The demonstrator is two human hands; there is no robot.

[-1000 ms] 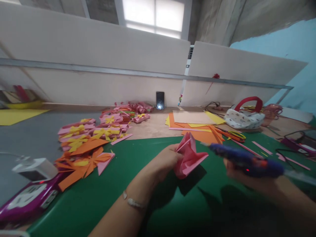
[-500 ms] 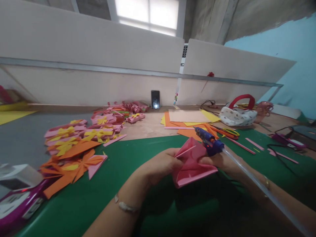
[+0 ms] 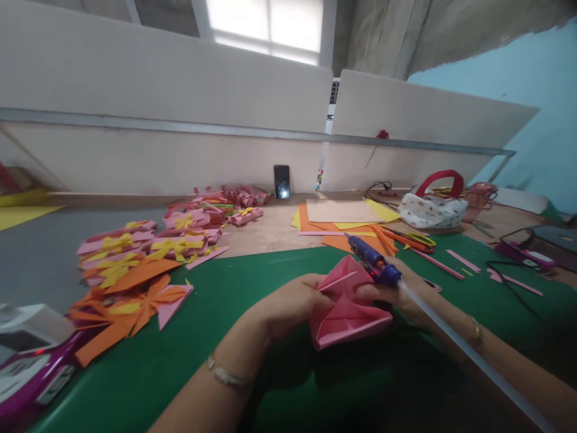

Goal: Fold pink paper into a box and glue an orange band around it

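In the middle, above the green mat, I hold a folded piece of pink paper [image 3: 349, 325], creased inward with its end gaping toward me. My left hand [image 3: 293, 307] is closed on its left side, the fingertips tucked into the fold. With my right hand [image 3: 406, 294] I grip a blue hot glue gun [image 3: 372, 255], its nozzle pointing up and left and a long clear glue stick [image 3: 460, 337] trailing from its back. The right thumb also presses on the pink paper's right side. Most of the right fingers are hidden behind the gun and paper.
Pink rolls with yellow bows [image 3: 117, 255] and orange paper pieces [image 3: 144, 300] lie at left. Behind are a phone [image 3: 282, 182] and paper sheets [image 3: 345, 210]. Scissors [image 3: 417, 240], a white basket with red handle [image 3: 433, 210] and purple power strips [image 3: 527, 255] stand around.
Both hands have shifted slightly left with the paper and glue gun. The pink paper's sides are pushed further inward, its lower edges now meeting in a sharper fold.
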